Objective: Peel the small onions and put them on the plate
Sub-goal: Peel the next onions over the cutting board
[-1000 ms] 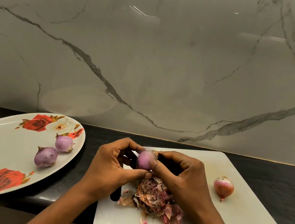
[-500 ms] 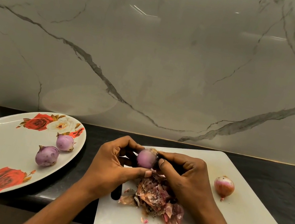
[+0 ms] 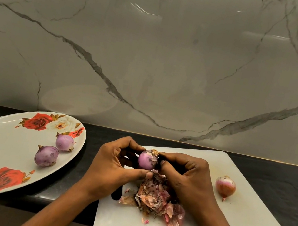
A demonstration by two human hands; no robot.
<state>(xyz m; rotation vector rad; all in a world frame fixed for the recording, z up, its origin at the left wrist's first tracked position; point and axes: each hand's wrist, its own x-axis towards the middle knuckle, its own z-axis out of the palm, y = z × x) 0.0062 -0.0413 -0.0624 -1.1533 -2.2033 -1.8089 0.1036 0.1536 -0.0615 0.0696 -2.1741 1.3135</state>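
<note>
Item: held onion, pale purple and nearly bare, raised just above the near-left part of the cutting board. Change over the last second: slight. The onion is now turned so its root tuft shows at the top, and the right hand has shifted its fingertips from the onion's side up to that tuft. Reading: this onion looks down to its last scraps of skin, and transfer to the plate is not yet begun. Left hand: fingers curled behind the onion, thumb beneath, clamped on it as support. Right hand: forefinger and thumb closed in a pinch at the tuft and a flake of skin beside it, other fingers curled. Plate, left: two peeled onions, unmoved. Unpeeled onion, right side of the board, untouched. Heap of skins: on the board under the hands.
</note>
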